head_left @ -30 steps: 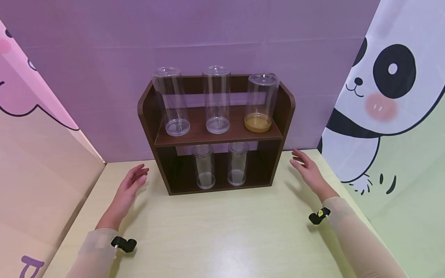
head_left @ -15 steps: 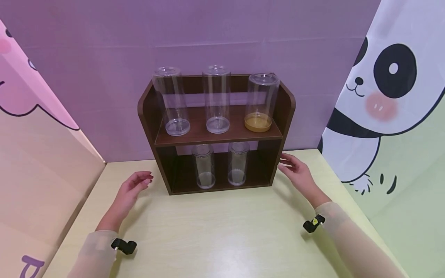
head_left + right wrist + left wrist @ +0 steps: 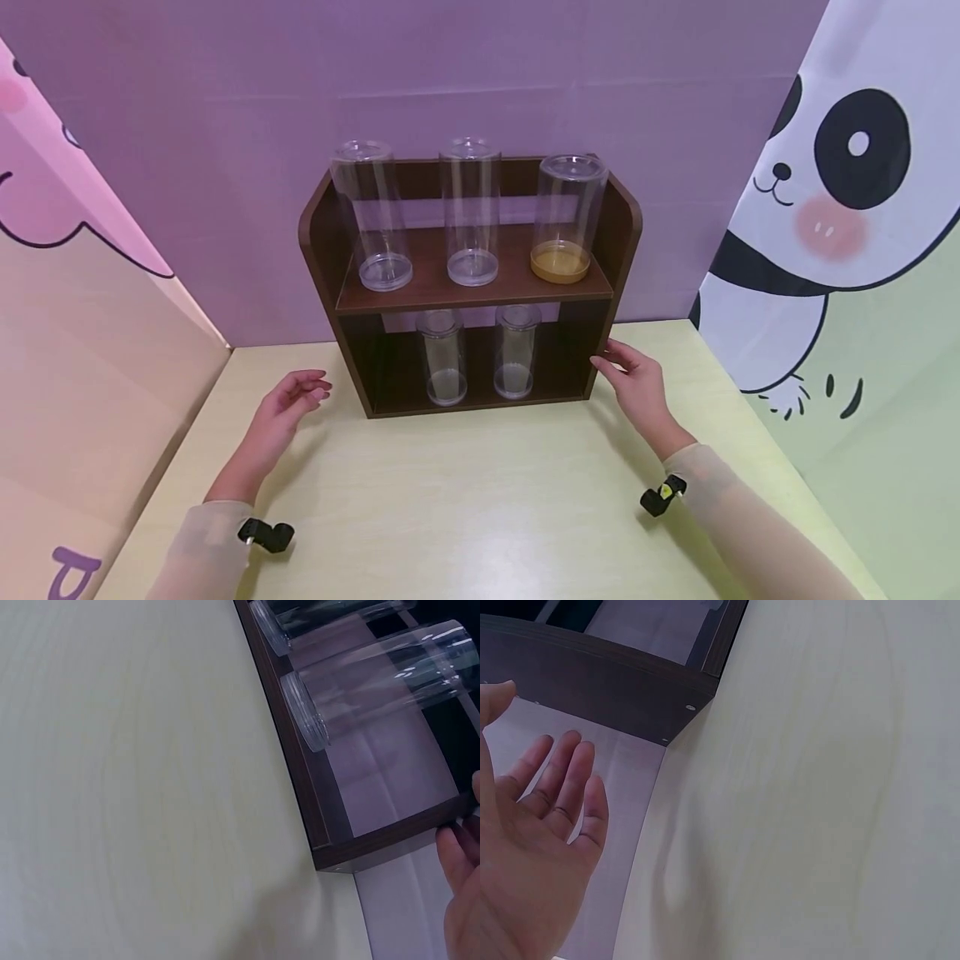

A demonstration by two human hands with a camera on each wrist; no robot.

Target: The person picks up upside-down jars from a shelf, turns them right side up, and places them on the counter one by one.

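A dark brown two-tier shelf (image 3: 474,296) stands at the back of the table. On its upper board are three clear cylindrical jars: left (image 3: 372,212), middle (image 3: 472,208) and a wider right one (image 3: 572,200) with a yellow base. Two smaller clear jars, left (image 3: 442,358) and right (image 3: 516,354), occupy the lower tier. My right hand (image 3: 641,392) touches the shelf's right side panel, thumb at its front edge and fingers along the outer face. Left of the shelf, my left hand (image 3: 281,417) hovers with loosely bent fingers, holding nothing and apart from the panel.
The pale wooden table (image 3: 465,500) extends in front of the shelf. A purple cloth backdrop (image 3: 465,75) hangs behind it. Printed side panels close in the space, a panda one (image 3: 832,250) at right and a pink one (image 3: 67,192) at left.
My right hand has moved left from beside the shelf until it touches the right panel. My left hand has lowered slightly and its fingers have come nearer the shelf. The jars stay put.
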